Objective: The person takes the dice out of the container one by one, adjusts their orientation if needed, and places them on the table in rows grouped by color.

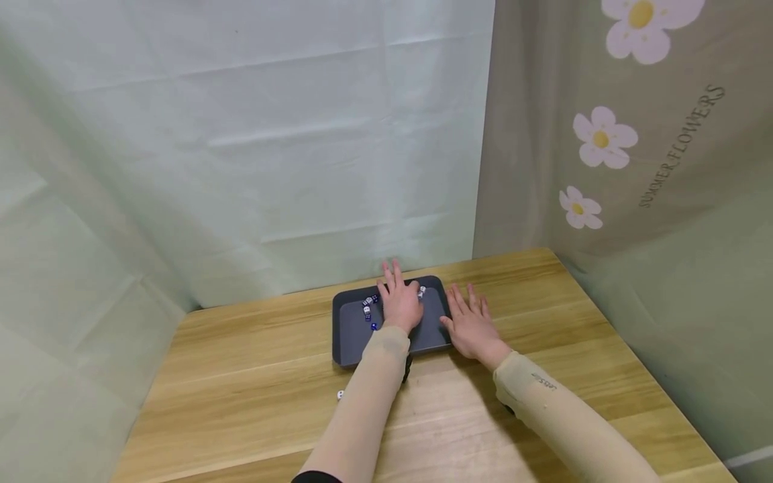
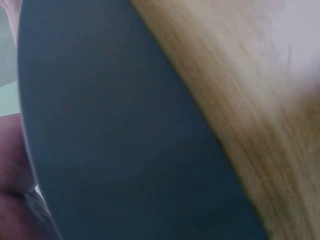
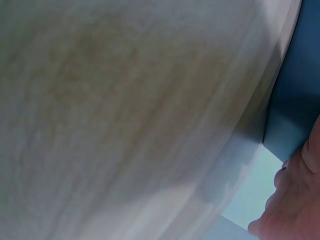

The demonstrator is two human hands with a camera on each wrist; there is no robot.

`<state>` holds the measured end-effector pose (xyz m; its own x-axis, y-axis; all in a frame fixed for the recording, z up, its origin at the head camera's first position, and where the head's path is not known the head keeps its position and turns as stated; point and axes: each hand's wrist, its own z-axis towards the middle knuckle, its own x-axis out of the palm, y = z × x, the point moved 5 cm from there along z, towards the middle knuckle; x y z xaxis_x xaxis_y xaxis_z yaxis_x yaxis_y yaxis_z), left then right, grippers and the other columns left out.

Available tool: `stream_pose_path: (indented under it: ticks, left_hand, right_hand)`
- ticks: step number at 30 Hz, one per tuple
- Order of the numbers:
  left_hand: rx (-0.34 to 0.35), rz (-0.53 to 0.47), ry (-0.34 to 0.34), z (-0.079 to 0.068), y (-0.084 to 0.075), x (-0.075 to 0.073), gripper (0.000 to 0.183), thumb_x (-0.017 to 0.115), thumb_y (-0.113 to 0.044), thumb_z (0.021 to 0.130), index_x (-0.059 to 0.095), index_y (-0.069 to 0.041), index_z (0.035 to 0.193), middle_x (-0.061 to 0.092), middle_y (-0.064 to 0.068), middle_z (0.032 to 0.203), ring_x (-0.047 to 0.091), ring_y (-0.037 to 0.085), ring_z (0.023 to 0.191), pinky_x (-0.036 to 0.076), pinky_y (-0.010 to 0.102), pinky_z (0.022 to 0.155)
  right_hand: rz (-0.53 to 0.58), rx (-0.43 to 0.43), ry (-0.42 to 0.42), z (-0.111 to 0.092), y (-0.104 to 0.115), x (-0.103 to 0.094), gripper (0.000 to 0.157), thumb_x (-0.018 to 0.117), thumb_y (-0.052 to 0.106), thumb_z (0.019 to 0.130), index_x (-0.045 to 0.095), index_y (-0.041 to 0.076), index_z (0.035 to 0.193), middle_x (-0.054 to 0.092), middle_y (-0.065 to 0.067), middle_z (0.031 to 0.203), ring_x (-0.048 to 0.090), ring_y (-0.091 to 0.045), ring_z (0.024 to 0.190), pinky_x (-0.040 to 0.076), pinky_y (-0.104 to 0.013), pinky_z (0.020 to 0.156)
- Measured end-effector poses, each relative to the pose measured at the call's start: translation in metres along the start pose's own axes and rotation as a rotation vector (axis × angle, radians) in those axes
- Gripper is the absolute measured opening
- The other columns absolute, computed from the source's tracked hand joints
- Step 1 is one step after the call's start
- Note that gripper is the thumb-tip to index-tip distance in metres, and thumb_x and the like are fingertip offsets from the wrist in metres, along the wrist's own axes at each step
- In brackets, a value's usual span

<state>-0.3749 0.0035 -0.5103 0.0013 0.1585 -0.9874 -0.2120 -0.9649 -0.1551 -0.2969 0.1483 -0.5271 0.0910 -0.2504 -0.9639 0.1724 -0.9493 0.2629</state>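
Note:
A dark grey rectangular tray (image 1: pixel 431 329) lies on the wooden table, with small blue dice (image 1: pixel 367 316) and white dice (image 1: pixel 422 291) inside. Over the tray is my left hand (image 1: pixel 401 305), two fingers stretched toward the far rim and another bent close to the white dice. What its thumb and bent finger touch is hidden; the left wrist view shows only part of the fingers (image 2: pixel 12 165) beyond the tray wall. My right hand (image 1: pixel 474 330) lies along the tray's right side with straight fingers, its thumb at the rim.
A white die (image 1: pixel 341 394) lies on the table (image 1: pixel 253 396) in front of the tray, beside the left forearm. A pale curtain (image 1: pixel 302 168) hangs behind the table's far edge, and a flower-printed one (image 1: pixel 519 168) stands at the right.

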Motion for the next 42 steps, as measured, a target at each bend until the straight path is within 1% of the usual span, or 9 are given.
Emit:
stream_pose_path:
  ticks: [3, 9, 16, 20, 24, 29, 35, 42]
  left_hand:
    - [0.003, 0.003, -0.006, 0.0008, -0.0015, -0.0014, 0.049, 0.078, -0.031, 0.098, 0.068, -0.018, 0.144, -0.001, 0.024, 0.178, -0.009, 0.047, 0.162, 0.015, 0.067, 0.126]
    - [0.007, 0.015, 0.012, 0.0042, -0.0022, 0.0006, 0.05, 0.077, -0.031, 0.099, 0.067, -0.018, 0.146, -0.001, 0.023, 0.178, -0.01, 0.046, 0.162, 0.015, 0.067, 0.127]
    - [0.02, 0.024, 0.002, 0.0004, -0.0011, -0.0018, 0.046, 0.077, -0.031, 0.099, 0.069, -0.019, 0.143, 0.006, 0.023, 0.177, -0.005, 0.046, 0.163, 0.016, 0.067, 0.126]
    - [0.022, 0.024, 0.006, 0.001, -0.0009, -0.0002, 0.047, 0.077, -0.033, 0.1, 0.069, -0.019, 0.143, 0.006, 0.023, 0.177, -0.006, 0.047, 0.163, 0.015, 0.067, 0.126]
    - [0.021, 0.049, 0.024, 0.002, -0.0011, 0.0033, 0.048, 0.077, -0.036, 0.1, 0.069, -0.019, 0.143, 0.004, 0.023, 0.177, -0.007, 0.047, 0.162, 0.015, 0.067, 0.126]
    - [0.022, 0.06, 0.024, 0.0022, -0.0018, 0.0058, 0.046, 0.077, -0.036, 0.099, 0.07, -0.02, 0.142, 0.007, 0.023, 0.177, -0.005, 0.047, 0.163, 0.015, 0.067, 0.127]
    - [0.028, 0.057, 0.009, -0.0005, -0.0033, 0.0043, 0.044, 0.078, -0.034, 0.099, 0.072, -0.018, 0.14, 0.013, 0.022, 0.177, -0.003, 0.047, 0.163, 0.015, 0.066, 0.127]
    - [0.037, 0.081, 0.023, -0.001, -0.0035, 0.003, 0.041, 0.075, -0.031, 0.101, 0.073, -0.013, 0.137, 0.014, 0.021, 0.177, -0.003, 0.047, 0.163, 0.015, 0.066, 0.127]
  right_hand:
    - [-0.001, -0.001, -0.002, 0.0001, -0.0002, -0.0012, 0.069, 0.035, 0.042, 0.117, 0.015, 0.005, 0.171, 0.006, -0.015, 0.179, -0.005, -0.044, 0.163, 0.003, -0.066, 0.127]
    - [-0.002, -0.003, -0.008, 0.0003, -0.0006, -0.0006, 0.069, 0.036, 0.042, 0.117, 0.014, 0.005, 0.171, 0.005, -0.015, 0.179, -0.005, -0.044, 0.163, 0.003, -0.066, 0.127]
    - [0.016, -0.008, -0.018, -0.0002, 0.002, -0.0003, 0.069, 0.039, 0.04, 0.116, 0.015, 0.004, 0.171, 0.007, -0.015, 0.179, -0.004, -0.045, 0.163, 0.004, -0.067, 0.127]
    - [0.014, -0.002, -0.02, -0.0001, 0.0021, -0.0008, 0.069, 0.038, 0.041, 0.117, 0.014, 0.005, 0.171, 0.007, -0.014, 0.179, -0.003, -0.044, 0.163, 0.005, -0.067, 0.127]
    - [0.013, -0.004, -0.023, -0.0002, 0.0008, 0.0005, 0.069, 0.039, 0.04, 0.116, 0.014, 0.004, 0.171, 0.007, -0.015, 0.179, -0.003, -0.045, 0.163, 0.005, -0.067, 0.127]
    - [0.015, -0.006, -0.03, -0.0008, 0.0009, 0.0008, 0.069, 0.039, 0.04, 0.116, 0.015, 0.005, 0.171, 0.008, -0.015, 0.179, -0.002, -0.045, 0.163, 0.005, -0.067, 0.127]
    - [0.008, -0.006, -0.029, -0.0018, 0.0011, 0.0, 0.069, 0.038, 0.041, 0.117, 0.015, 0.004, 0.171, 0.008, -0.015, 0.179, -0.002, -0.045, 0.163, 0.005, -0.067, 0.127]
    - [0.007, -0.006, -0.022, -0.0014, 0.0011, -0.0009, 0.069, 0.037, 0.041, 0.117, 0.015, 0.004, 0.171, 0.007, -0.015, 0.179, -0.002, -0.045, 0.163, 0.005, -0.067, 0.127]
